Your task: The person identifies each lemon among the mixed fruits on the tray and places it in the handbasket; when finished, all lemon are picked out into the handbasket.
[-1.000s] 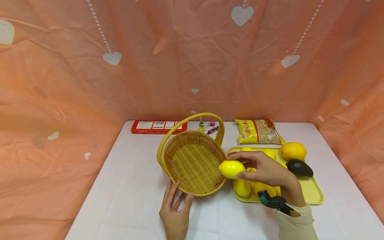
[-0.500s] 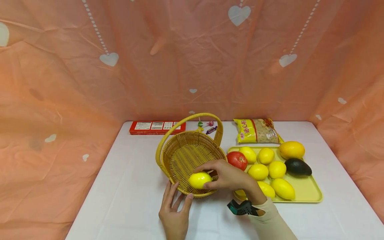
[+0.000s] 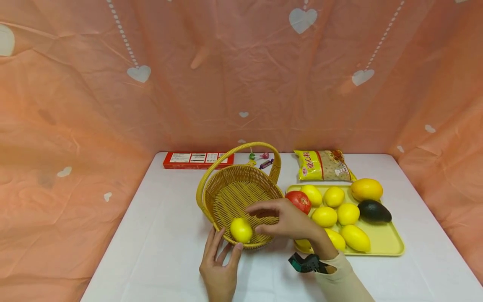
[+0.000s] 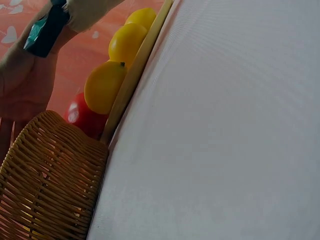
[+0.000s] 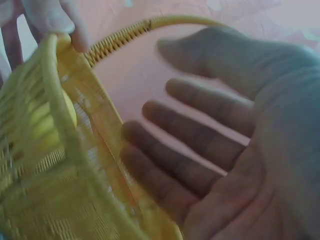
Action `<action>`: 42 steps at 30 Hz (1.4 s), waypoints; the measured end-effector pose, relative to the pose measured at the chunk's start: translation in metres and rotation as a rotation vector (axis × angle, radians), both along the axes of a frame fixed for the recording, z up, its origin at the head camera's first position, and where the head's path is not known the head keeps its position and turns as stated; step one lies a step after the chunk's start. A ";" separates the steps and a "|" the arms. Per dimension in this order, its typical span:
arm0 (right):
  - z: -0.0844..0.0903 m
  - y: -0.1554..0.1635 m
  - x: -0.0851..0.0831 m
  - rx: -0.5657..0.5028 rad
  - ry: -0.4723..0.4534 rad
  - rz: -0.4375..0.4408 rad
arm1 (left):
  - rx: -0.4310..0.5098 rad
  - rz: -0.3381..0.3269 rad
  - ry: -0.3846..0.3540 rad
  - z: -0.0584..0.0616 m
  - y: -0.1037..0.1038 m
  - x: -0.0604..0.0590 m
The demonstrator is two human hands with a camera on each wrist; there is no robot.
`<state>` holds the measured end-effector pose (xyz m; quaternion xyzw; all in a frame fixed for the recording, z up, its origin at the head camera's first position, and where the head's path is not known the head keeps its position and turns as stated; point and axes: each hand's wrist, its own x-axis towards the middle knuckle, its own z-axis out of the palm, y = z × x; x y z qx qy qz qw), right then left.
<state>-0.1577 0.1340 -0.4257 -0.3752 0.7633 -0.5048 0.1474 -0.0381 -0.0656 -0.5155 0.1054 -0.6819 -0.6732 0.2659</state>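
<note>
One left hand lies flat, fingers spread, touching one wicker basket. One lemon sits inside at the near rim. One right hand hovers beside it, fingers relaxed, holding nothing. One tray carries six lemons, one tomato.

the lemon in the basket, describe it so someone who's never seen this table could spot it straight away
Find the yellow wicker basket with the arched handle, in the middle of the white table, left of the yellow tray of fruit. The lemon lies inside it at the near rim, between the left hand and the right hand. It is the only fruit in the basket; every other lemon is on the tray.
</note>
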 end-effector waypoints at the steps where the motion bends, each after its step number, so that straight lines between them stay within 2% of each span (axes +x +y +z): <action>1: -0.001 0.006 0.001 -0.021 -0.018 -0.009 | 0.000 -0.001 -0.002 0.001 0.000 0.000; 8: -0.011 0.061 0.007 -0.200 -0.098 -0.059 | 0.003 0.009 -0.017 0.000 0.000 0.000; 12: -0.015 0.097 0.016 -0.278 -0.134 -0.130 | -0.001 0.007 -0.023 0.000 -0.001 0.000; 15: -0.017 0.122 0.025 -0.300 -0.134 -0.194 | 0.000 0.006 -0.024 0.001 0.000 0.000; 18: -0.020 0.146 0.034 -0.306 -0.095 -0.265 | 0.003 0.005 -0.017 0.001 0.000 0.000; 22: -0.023 0.175 0.049 -0.283 -0.044 -0.394 | 0.009 0.002 -0.007 0.000 0.001 -0.001; 26: -0.026 0.201 0.065 -0.237 -0.043 -0.514 | 0.010 0.002 -0.006 -0.001 0.002 -0.001; 32: -0.032 0.227 0.079 0.003 -0.061 -0.683 | 0.014 0.007 0.004 -0.003 0.001 -0.001; 36: -0.040 0.236 0.082 0.093 -0.083 -0.728 | 0.019 0.007 0.004 -0.003 0.000 -0.002; 42: -0.054 0.238 0.080 0.074 -0.094 -0.696 | 0.023 0.002 -0.007 -0.002 0.000 -0.002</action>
